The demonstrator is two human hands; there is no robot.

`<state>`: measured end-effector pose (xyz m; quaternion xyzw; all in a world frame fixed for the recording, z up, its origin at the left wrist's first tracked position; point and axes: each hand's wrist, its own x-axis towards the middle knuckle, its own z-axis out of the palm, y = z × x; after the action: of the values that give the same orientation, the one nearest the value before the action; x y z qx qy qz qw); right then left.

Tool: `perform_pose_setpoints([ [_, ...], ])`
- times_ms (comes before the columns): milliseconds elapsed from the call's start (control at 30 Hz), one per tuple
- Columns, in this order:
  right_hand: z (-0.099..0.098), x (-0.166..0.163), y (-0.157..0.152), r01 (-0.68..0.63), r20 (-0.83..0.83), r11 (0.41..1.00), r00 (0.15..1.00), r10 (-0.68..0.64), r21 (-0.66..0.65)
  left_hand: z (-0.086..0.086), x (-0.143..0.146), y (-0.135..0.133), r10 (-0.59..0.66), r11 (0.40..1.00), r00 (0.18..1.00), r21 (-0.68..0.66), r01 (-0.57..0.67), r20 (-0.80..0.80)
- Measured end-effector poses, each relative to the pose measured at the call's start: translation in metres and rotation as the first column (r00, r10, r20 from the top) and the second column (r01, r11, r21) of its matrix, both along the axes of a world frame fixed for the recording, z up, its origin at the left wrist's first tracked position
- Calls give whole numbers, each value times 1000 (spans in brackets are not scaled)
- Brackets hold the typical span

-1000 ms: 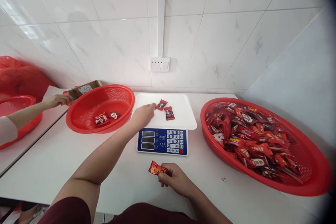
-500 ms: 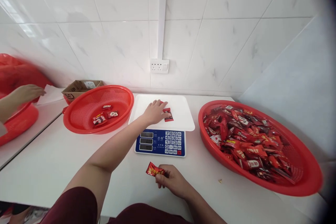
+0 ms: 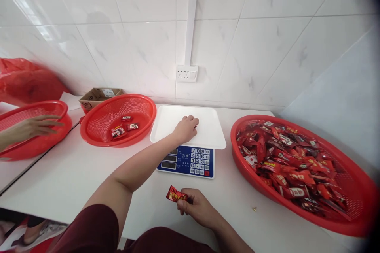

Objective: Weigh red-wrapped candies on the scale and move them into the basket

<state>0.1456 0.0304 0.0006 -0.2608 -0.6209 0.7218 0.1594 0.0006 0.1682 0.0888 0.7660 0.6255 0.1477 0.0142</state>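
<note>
With the scale [image 3: 185, 166] as the clock's centre, the left arm comes in from seven o'clock, maroon sleeve above the elbow. The elbow is slightly bent and the forearm points between one and two o'clock, crossing a corner of the scale's panel. The left hand [image 3: 184, 131] lies palm down over the middle of the white pan [image 3: 208, 126], fingers curled under; whether they grip anything cannot be told.

The right forearm enters from five o'clock, pointing to ten. The right hand [image 3: 196, 204], well apart from the left, pinches a red candy [image 3: 175, 193] between thumb and fingers. The candy's free end juts towards ten o'clock, above the bench [image 3: 89, 174], at between six and seven o'clock from the scale.

At between nine and ten o'clock a sparse basket [image 3: 99, 120] holds a few candies, with a carton [image 3: 89, 99] just behind it. Between three and four o'clock stands a loaded basket [image 3: 341, 221], heaped with red wrapped candies. Farther off at nine o'clock, a co-worker's hand [image 3: 37, 128], fingers spread, is over a third basket [image 3: 44, 146].
</note>
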Motion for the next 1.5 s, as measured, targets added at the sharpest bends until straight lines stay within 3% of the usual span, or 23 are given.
perform_pose_setpoints([
  [167,1,1,1,23,14,1000,1000,-23,-6,36,-58,-17,143,977,989,152,-147,41],
  [267,1,1,1,6,16,1000,1000,-6,-11,54,-106,-37,341,902,936,250,-353,91],
  [333,0,0,1,-14,16,1000,1000,15,-19,55,-126,-53,423,860,899,262,-437,112],
  [400,-2,-2,0,1,16,1000,1000,-1,-19,47,-126,-71,394,862,900,266,-432,186],
  [467,-1,-5,-1,77,0,997,997,-77,-2,31,-105,-89,251,916,903,215,-338,350],
  [533,4,-6,-1,184,-43,983,982,-182,30,13,-72,-108,113,987,808,29,-158,578],
  [567,8,-6,0,230,-70,971,972,-226,61,5,-55,-117,53,996,729,-89,12,683],
  [633,21,-2,4,304,-106,937,951,-290,171,-6,-24,-131,8,940,580,-204,273,814],
  [700,37,9,10,352,-88,867,935,-344,353,-12,-2,-138,19,893,499,-239,382,866],
  [800,66,39,21,383,-2,668,868,-497,638,-11,14,-136,7,901,382,-171,398,924],
  [900,93,83,34,411,60,441,674,-736,798,-5,19,-129,9,905,260,-119,408,966],
  [967,107,115,46,364,148,361,498,-854,858,-1,19,-127,24,898,209,-113,425,978],
  [1100,114,170,71,158,353,409,292,-889,899,5,17,-128,69,882,147,-129,453,987],
  [1200,103,195,89,29,526,545,228,-820,838,7,11,-126,138,883,104,-170,437,985],
  [1267,92,205,99,0,586,600,219,-781,800,9,3,-122,178,893,65,-189,408,982],
  [1300,87,208,104,-3,579,594,225,-784,805,10,-1,-120,193,899,44,-195,392,980],
  [1400,79,212,118,18,478,496,238,-845,868,15,-15,-112,215,923,-30,-193,332,976],
  [1500,83,212,129,49,409,431,237,-881,901,20,-26,-106,203,949,-106,-169,267,973],
])
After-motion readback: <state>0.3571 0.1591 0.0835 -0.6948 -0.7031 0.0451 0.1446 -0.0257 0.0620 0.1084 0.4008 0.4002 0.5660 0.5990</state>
